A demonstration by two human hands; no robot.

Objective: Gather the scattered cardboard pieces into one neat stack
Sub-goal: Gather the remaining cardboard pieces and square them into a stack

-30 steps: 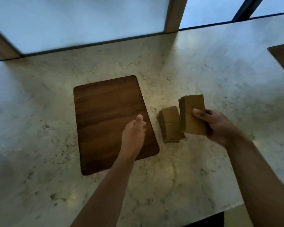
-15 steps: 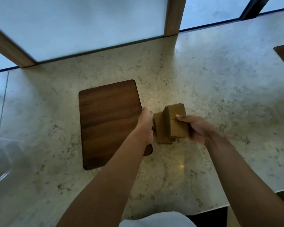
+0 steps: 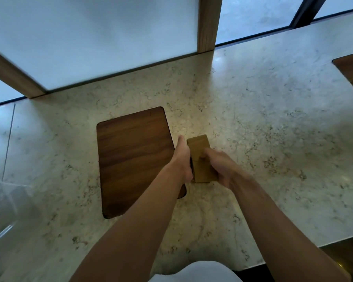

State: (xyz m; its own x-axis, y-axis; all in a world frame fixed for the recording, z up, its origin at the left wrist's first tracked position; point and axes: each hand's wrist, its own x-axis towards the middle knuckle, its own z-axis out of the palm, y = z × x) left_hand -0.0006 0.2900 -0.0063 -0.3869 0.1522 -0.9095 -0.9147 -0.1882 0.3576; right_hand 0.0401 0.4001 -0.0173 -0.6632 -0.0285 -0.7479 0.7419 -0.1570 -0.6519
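The left hand [image 3: 182,159] lies with straight fingers pressed along the left side of the cardboard pieces [image 3: 198,146]. The right hand [image 3: 218,166] curls over their right side, gripping them. The brown pieces sit bunched and slightly offset on the counter [image 3: 273,129], just right of the wooden board [image 3: 135,159]. Open marble spreads rightward.

The tabletop [image 3: 263,123] looks like polished pale stone, veined and speckled, with a soft sheen. The board [image 3: 130,151] on it is dark wood, smooth, with straight grain and a satin finish. The cardboard pieces [image 3: 198,145] are matt brown. The window post [image 3: 207,23] is light wood, beside frosted glass [image 3: 100,37].
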